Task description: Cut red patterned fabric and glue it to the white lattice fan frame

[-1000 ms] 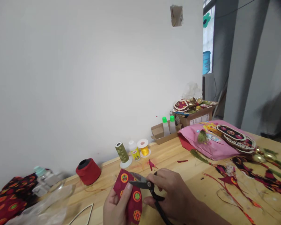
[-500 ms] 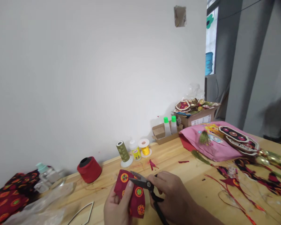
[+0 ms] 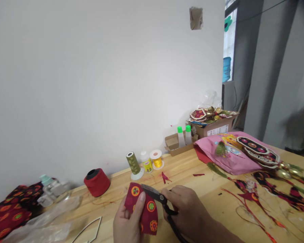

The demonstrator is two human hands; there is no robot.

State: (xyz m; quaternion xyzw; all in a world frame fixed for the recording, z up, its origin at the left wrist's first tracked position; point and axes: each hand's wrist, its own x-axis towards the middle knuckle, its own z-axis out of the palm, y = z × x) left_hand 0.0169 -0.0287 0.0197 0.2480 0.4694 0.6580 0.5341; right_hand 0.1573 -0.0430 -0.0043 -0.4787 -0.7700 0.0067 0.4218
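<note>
My left hand pinches a piece of maroon cloth printed with round orange and green motifs, thumb on its front. My right hand is closed around the black handles of a pair of scissors. Their steel blades lie along the cloth's upper edge, pointing left toward my left thumb. I cannot see whether the blades are open, as my fingers and the cloth hide part of them. Small red scraps lie on the table just beyond my hands.
The wooden table holds a red thread spool, olive and gold spools, green-capped bottles, and a cardboard box. Pink cloth lies right, patterned fabric and clear plastic left. A wall stands behind.
The cloth has turned slightly and its top sits closer against the blades. My right hand has shifted a little to the right. The view has drifted slightly.
</note>
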